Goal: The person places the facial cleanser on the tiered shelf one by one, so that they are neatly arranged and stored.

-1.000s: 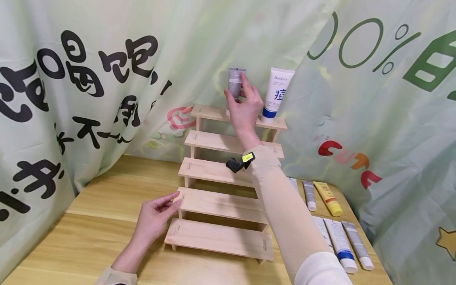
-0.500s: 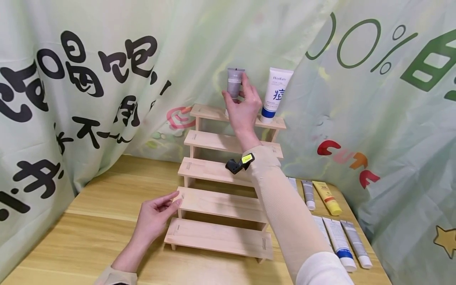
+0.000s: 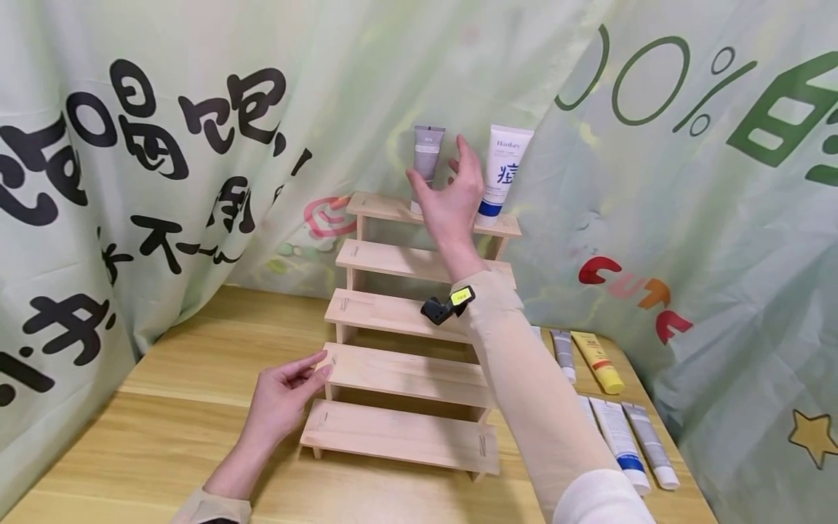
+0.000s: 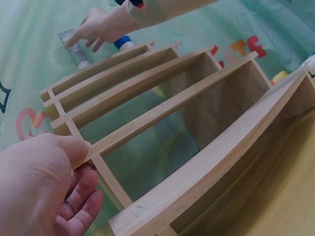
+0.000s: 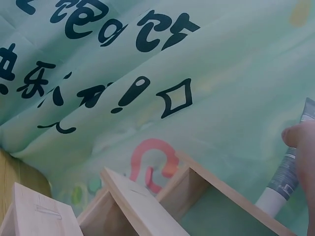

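My right hand point(image 3: 456, 196) is spread wide at the top of the five-step wooden stand point(image 3: 399, 438), the forefinger straight up and the thumb reaching across in front of the small gray tube point(image 3: 428, 149). It grasps nothing: a gap shows between my forefinger and the tube's side, though I can't tell whether the thumb brushes it. My left hand point(image 3: 281, 400) pinches the left end of the second step from the bottom, thumb against the wood and the other fingers curled in below.

The gray tube stands on the top step, a little left of its middle, long axis close to vertical, white cap down and flat crimped end up, with its printed front toward me. Near the right end of that step, the larger white Hankey tube point(image 3: 505, 160) stands the same way, cap down, its blue band low; my right hand is between the two.

On the desk point(image 3: 183, 393), right of the stand, more tubes lie flat with their caps toward me, among them a yellow tube point(image 3: 599, 362) behind and a blue-banded white tube point(image 3: 622, 444) in front. Some are partly hidden by my right sleeve point(image 3: 537, 393).
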A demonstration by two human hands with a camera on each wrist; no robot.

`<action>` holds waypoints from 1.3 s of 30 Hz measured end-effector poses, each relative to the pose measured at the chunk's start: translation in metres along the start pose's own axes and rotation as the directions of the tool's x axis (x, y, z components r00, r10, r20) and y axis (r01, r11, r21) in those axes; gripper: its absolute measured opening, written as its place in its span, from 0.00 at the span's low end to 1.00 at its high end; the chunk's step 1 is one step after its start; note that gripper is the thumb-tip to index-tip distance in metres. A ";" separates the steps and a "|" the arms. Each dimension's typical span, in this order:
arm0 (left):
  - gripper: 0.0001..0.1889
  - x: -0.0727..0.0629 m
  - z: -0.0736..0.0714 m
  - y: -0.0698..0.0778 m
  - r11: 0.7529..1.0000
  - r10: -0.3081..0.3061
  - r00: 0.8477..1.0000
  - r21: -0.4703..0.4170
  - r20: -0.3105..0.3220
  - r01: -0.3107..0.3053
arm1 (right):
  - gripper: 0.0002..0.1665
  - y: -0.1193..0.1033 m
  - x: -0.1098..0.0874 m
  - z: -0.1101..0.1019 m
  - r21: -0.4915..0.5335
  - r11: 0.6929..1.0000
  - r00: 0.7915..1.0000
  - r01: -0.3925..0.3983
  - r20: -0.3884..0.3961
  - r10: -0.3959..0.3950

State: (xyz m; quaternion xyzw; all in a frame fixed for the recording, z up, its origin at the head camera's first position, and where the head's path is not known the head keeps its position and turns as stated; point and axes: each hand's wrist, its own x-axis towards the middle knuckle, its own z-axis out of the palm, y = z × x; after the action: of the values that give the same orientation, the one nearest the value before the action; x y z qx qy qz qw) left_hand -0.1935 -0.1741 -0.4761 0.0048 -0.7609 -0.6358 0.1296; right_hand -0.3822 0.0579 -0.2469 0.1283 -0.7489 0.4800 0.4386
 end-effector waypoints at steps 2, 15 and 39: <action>0.18 0.000 0.000 -0.001 1.000 0.002 1.000 0.008 -0.001 -0.002 | 0.53 0.000 0.000 -0.004 -0.008 1.000 1.000 -0.006 0.017 0.006; 0.18 -0.002 0.000 0.001 1.000 -0.010 1.000 -0.001 -0.009 0.010 | 0.50 -0.011 -0.008 -0.038 0.026 0.999 0.998 0.047 0.051 -0.048; 0.18 -0.003 0.003 0.002 1.000 0.015 1.000 0.006 -0.019 -0.015 | 0.47 -0.024 -0.047 -0.116 0.047 0.988 0.981 0.146 0.125 -0.151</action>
State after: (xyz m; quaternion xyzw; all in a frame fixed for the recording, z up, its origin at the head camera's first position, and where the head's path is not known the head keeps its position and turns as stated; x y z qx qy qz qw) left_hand -0.1908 -0.1708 -0.4756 0.0054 -0.7616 -0.6324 0.1415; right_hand -0.2784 0.1318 -0.2513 0.2226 -0.7546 0.4508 0.4216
